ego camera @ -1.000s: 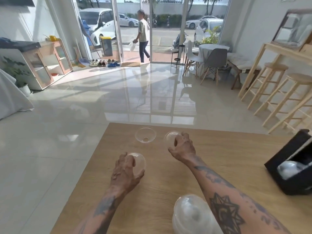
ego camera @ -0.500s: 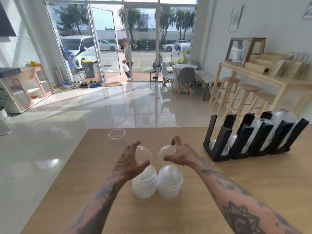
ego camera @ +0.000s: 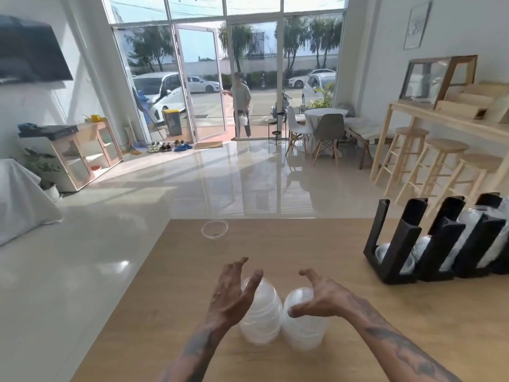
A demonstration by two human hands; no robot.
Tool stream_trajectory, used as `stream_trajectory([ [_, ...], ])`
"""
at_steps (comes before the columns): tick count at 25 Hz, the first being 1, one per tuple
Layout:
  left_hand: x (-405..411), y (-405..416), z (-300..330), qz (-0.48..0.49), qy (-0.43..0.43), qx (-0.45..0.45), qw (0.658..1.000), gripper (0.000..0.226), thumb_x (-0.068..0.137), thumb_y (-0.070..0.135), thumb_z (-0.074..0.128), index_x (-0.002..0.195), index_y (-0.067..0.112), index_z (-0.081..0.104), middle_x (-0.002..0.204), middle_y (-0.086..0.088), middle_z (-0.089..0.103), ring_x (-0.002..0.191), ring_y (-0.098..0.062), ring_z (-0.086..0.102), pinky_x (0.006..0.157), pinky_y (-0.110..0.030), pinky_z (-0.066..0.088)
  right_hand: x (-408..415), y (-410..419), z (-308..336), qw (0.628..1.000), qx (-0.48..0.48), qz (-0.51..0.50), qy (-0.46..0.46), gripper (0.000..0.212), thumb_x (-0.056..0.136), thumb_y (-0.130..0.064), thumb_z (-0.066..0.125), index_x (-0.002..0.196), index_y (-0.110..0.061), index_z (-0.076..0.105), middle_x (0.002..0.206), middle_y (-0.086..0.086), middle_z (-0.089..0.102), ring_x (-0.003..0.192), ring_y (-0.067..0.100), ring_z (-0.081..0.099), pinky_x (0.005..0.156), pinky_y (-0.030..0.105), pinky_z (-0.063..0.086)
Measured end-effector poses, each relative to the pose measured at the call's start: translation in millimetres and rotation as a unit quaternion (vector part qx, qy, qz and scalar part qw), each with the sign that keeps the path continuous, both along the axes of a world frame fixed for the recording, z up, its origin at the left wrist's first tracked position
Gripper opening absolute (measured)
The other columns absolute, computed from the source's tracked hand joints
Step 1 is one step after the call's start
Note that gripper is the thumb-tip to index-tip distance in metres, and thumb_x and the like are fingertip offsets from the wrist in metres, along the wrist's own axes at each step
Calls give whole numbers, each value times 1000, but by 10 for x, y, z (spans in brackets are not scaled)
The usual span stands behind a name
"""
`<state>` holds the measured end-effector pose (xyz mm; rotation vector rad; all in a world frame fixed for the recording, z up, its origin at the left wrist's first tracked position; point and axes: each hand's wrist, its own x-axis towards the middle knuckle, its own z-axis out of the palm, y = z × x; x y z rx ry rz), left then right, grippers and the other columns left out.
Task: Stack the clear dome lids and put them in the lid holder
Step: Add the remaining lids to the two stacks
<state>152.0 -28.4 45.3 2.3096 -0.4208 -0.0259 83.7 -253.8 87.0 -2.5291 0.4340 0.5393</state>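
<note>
Two stacks of clear dome lids stand side by side on the wooden table (ego camera: pixel 358 307): the left stack (ego camera: pixel 261 318) and the right stack (ego camera: pixel 303 326). My left hand (ego camera: pixel 231 296) hovers at the left stack's top with fingers spread, holding nothing. My right hand (ego camera: pixel 319 296) arches over the right stack's top, fingers apart. A single clear lid (ego camera: pixel 214 229) lies upturned near the table's far edge. The black lid holder (ego camera: pixel 440 241) stands at the right with lid stacks in its slots.
Beyond the table's far edge lies a glossy tiled floor. Wooden stools (ego camera: pixel 438 166) and a counter stand at the right, behind the holder. A person (ego camera: pixel 241 106) stands at the open glass door far back.
Each hand carried a lid from the far side of the table and set it on a stack, then let go. The camera has tilted up, showing the holder.
</note>
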Motion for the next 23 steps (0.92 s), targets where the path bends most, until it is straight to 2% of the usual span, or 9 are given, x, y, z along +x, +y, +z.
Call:
stream_trajectory([
  [2, 387, 100, 44, 32, -39, 25, 998, 49, 97, 57, 39, 133, 27, 51, 136, 0, 51, 125, -19, 49, 101, -37, 42, 156, -16, 93, 998, 16, -1, 61, 114, 51, -61, 83, 145, -46, 20, 148, 4, 39, 121, 28, 51, 78, 34, 52],
  [4, 877, 213, 64, 59, -54, 90, 993, 39, 97, 42, 47, 129, 20, 55, 133, -5, 55, 123, -24, 51, 100, -39, 44, 266, 10, 122, 993, 32, 3, 118, 114, 48, -54, 88, 143, -48, 26, 142, 1, 44, 109, 25, 57, 68, 32, 57],
  [7, 1590, 306, 12, 45, -39, 202, 978, 50, 90, 36, 58, 135, 17, 48, 138, -8, 50, 128, -27, 46, 103, -41, 42, 373, 30, 37, 991, 37, -15, 131, 103, 52, -46, 89, 140, -42, 37, 114, -7, 44, 86, 15, 60, 52, 24, 54],
  [9, 1949, 304, -78, 23, -37, 251, 967, 58, 88, 35, 61, 140, 17, 42, 142, -9, 45, 132, -29, 42, 105, -42, 41, 440, 23, -15, 992, 35, -31, 116, 96, 56, -47, 88, 139, -43, 39, 113, -9, 42, 82, 10, 57, 49, 20, 51],
  [13, 2362, 231, -362, 6, -35, 343, 939, 61, 89, 33, 58, 144, 18, 37, 146, -9, 46, 135, -29, 41, 105, -46, 40, 590, -17, -110, 992, 41, -52, 104, 95, 62, -47, 85, 142, -43, 36, 144, -5, 39, 100, 14, 51, 57, 20, 52],
  [17, 2352, 241, -577, 11, -48, 371, 927, 44, 91, 21, 52, 134, 21, 48, 135, -4, 57, 125, -27, 51, 100, -45, 39, 671, 10, -173, 994, 21, -52, 89, 96, 61, -46, 86, 143, -43, 35, 146, -6, 40, 99, 15, 53, 52, 20, 48],
  [21, 2100, 329, -605, 9, -90, 352, 932, 31, 92, 13, 50, 118, 21, 63, 120, -3, 65, 114, -27, 57, 96, -43, 41, 687, 48, -231, 995, 13, -62, 72, 98, 61, -44, 86, 144, -42, 34, 147, -4, 41, 112, 21, 54, 68, 30, 57],
  [23, 1906, 357, -508, 13, -98, 273, 957, 28, 95, 12, 47, 116, 17, 64, 115, -7, 68, 102, -30, 62, 90, -43, 48, 651, 58, -265, 996, 13, -66, 53, 98, 60, -45, 85, 144, -41, 34, 146, -4, 41, 117, 23, 53, 73, 32, 58],
])
